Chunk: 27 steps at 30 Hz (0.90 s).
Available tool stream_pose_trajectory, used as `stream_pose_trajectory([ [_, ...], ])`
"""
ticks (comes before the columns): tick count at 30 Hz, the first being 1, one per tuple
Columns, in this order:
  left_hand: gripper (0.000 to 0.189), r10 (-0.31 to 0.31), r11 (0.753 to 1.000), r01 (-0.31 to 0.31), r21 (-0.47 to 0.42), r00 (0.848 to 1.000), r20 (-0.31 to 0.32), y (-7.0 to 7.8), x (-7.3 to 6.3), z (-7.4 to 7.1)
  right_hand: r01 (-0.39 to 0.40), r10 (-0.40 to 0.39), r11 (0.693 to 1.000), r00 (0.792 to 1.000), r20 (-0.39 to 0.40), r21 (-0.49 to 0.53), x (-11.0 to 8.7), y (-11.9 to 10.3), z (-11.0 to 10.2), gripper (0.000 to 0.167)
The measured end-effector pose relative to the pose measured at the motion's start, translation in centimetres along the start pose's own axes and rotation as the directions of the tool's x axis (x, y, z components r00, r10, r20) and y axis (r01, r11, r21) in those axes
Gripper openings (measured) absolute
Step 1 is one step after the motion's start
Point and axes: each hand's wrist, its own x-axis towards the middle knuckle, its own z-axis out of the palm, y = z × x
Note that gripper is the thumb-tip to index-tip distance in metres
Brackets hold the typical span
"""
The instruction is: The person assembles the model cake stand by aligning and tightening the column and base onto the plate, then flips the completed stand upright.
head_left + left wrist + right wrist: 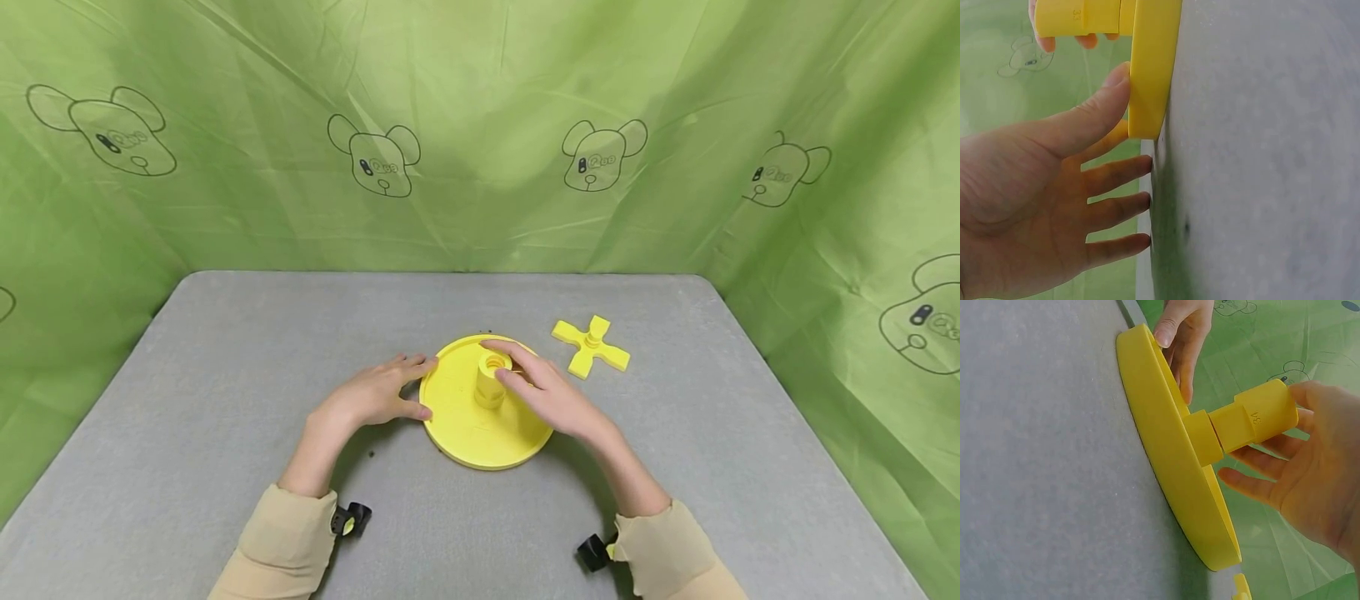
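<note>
Since an upright piece is borne near its middle, the yellow disc [465, 435] is presumably laid flat on the grey table [225, 400] for broad footing. Disc rim, left side: touched by the left hand [371, 393], whose thumb and fingers are spread fairly straight, not clenched, probably so that sliding or turning is checked. Yellow column [490, 390]: stood upright on the disc; gripped near its top between thumb and fingers of the right hand [558, 400], apparently for control of its tilt; hollow end faced upward. Yellow cross-shaped piece [588, 347]: laid on the table, beyond the disc and to the right, stub up, touched by neither hand, seemingly placed clear of the work.
</note>
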Motion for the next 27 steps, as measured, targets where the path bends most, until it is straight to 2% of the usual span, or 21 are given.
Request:
stream_pose_trajectory([
  [4,0.083,0.002,1.0,-0.002,-0.003,1.0,-0.002,-0.02,-0.05,-0.03,-0.015,0.015,1.0,1.0,-0.011,0.006,0.16,0.13,0.18,0.044],
  [12,0.083,0.004,1.0,-0.004,-0.012,1.0,-0.003,0.07,-0.17,-0.1,-0.011,0.009,0.999,0.999,-0.048,-0.045,0.19,0.23,0.4,0.055],
  [16,0.083,0.006,1.0,-0.006,-0.008,1.0,-0.005,0.1,-0.22,-0.1,0.026,-0.026,1.0,0.999,-0.033,-0.015,0.15,0.2,0.2,0.049],
  [22,0.083,0.006,1.0,-0.006,-0.002,1.0,-0.005,0.13,-0.18,-0.08,0.014,-0.014,1.0,1.0,-0.007,-0.021,0.15,0.33,-0.01,0.04],
  [27,0.083,0.001,1.0,-0.001,0.0,1.0,-0.002,0.12,-0.08,0.0,-0.012,0.013,0.999,1.0,-0.02,0.032,0.13,0.4,0.15,0.039],
])
